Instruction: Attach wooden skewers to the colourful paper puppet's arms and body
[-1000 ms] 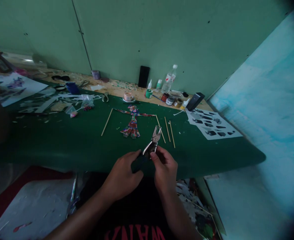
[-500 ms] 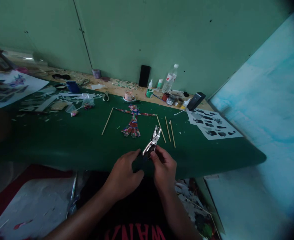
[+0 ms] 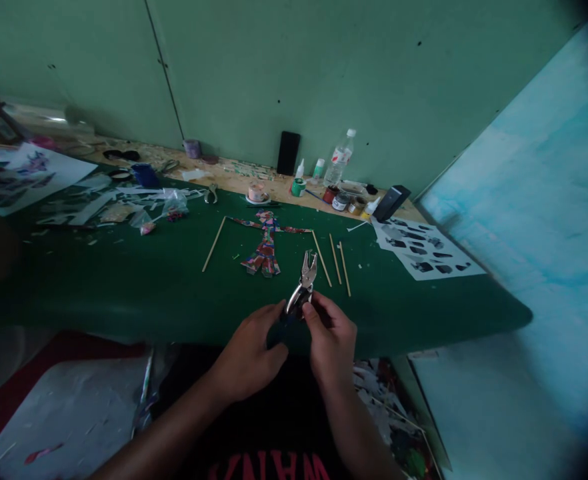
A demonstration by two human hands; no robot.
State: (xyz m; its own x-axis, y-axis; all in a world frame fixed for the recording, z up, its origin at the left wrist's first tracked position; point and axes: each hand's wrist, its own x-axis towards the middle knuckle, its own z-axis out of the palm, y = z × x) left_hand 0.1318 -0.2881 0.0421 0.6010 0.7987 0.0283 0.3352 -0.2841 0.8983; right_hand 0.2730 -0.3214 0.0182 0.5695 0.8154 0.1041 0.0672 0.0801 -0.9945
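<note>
Above the near edge of the green tabletop, both my hands are on a silvery hand-held hole punch (image 3: 308, 270), its forked jaws pointing away from me. My left hand (image 3: 254, 347) is curled around the dark lower end of its handles. Fingers of my right hand (image 3: 331, 333) pinch the punch from the right side; the exact contact is partly hidden. Beyond them lies a flat, patterned paper figure (image 3: 268, 243) with outstretched arms. Thin sticks extend from its arm ends, a left stick (image 3: 215, 244) and a right stick (image 3: 323, 259).
Two loose sticks, one (image 3: 335, 259) beside another (image 3: 345, 269), lie right of the figure. Printed sheets (image 3: 427, 250) are at right. Paint jars (image 3: 341, 201), a water bottle (image 3: 339, 160) and a black phone (image 3: 289, 153) stand at the back. Paper scraps (image 3: 91, 209) cover the left.
The hole punch has turned slightly, its jaws shifting left and more upright. My right hand has moved a little to the right. The figure and sticks stay in place.
</note>
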